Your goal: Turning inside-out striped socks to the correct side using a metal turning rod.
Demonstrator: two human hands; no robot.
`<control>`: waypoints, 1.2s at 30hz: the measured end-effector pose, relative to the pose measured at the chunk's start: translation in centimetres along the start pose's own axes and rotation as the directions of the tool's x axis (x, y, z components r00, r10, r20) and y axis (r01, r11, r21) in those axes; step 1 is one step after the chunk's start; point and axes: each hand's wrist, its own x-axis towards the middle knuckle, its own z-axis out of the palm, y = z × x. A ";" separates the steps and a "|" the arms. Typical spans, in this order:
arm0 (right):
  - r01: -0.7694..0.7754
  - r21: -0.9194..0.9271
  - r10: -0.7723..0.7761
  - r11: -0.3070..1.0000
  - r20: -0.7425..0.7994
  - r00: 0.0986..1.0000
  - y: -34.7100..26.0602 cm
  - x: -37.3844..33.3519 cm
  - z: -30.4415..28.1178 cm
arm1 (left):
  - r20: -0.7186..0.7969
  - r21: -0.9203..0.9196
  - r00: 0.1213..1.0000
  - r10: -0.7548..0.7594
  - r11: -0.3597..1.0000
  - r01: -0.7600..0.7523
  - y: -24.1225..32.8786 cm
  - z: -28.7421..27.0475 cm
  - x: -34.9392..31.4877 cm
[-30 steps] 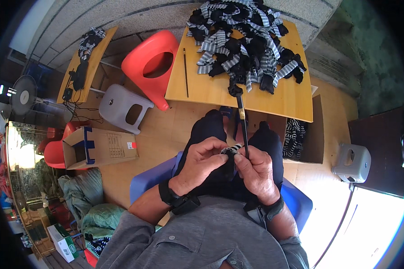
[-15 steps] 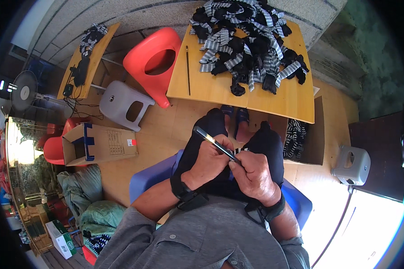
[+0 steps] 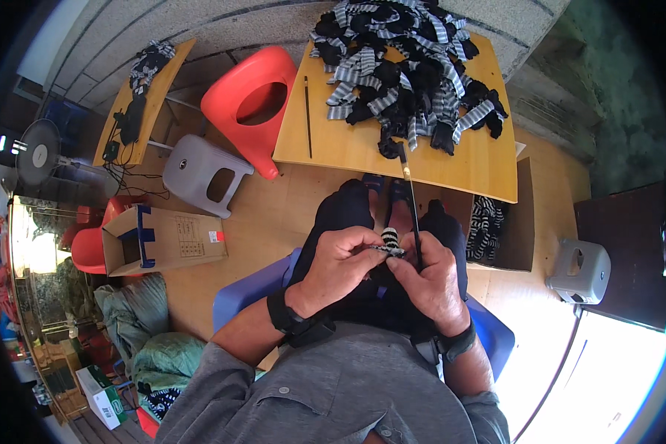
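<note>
Above my lap, my left hand [image 3: 339, 268] pinches a small piece of black-and-white striped knit fabric [image 3: 390, 238] between thumb and fingers. My right hand [image 3: 428, 283] is closed as well, with its thumb and fingertips at the fabric's right side. It also holds a slim black stick with a metal band [image 3: 410, 191], like a paintbrush, which points away from me past the table's near edge. My fingers cover the stick's lower end and part of the fabric. On the wooden table [image 3: 348, 152] lies a big heap of black and grey-striped knit pieces [image 3: 414, 81].
Another thin dark stick [image 3: 308, 118] lies at the table's left side. A red stool [image 3: 229, 96] and a grey stool [image 3: 189, 166] stand to the left, near an open cardboard box [image 3: 177, 240]. Right of my knees, another box [image 3: 524, 222] holds striped pieces.
The stick has swung from pointing up-left across my left hand to pointing straight away from me in my right hand. My hands have moved slightly apart, showing more striped fabric.
</note>
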 end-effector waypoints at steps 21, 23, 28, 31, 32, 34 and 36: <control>0.212 -0.476 -0.299 0.853 -0.114 0.947 6.3 1.6 3.0 | 0.143 0.211 0.981 0.133 0.964 -0.161 -1.4 -0.6 2.1; 0.153 -0.335 -0.231 0.930 -0.205 0.951 6.2 2.0 3.0 | 0.177 0.143 0.984 0.017 0.989 -0.042 -0.8 -1.1 2.2; -0.279 0.498 0.385 0.821 -0.124 0.914 4.8 1.5 2.6 | -0.008 -0.115 0.995 -0.098 0.989 0.096 -2.0 -0.9 1.3; -0.287 0.622 0.408 0.729 -0.057 0.911 3.7 1.1 3.1 | -0.017 -0.160 0.999 -0.042 0.986 0.038 -2.8 0.5 0.3; -0.288 0.622 0.408 0.728 -0.056 0.911 3.3 1.0 3.2 | -0.072 -0.195 0.997 -0.004 0.981 -0.010 -2.7 0.9 0.0; -0.288 0.612 0.396 0.737 -0.045 0.917 2.7 0.9 3.3 | -0.106 -0.329 0.994 -0.010 0.944 -0.026 -2.0 1.5 0.0; -0.258 0.521 0.340 0.813 -0.065 0.938 3.3 0.8 3.3 | -0.166 -0.293 0.985 0.036 0.952 -0.084 -2.3 1.6 0.3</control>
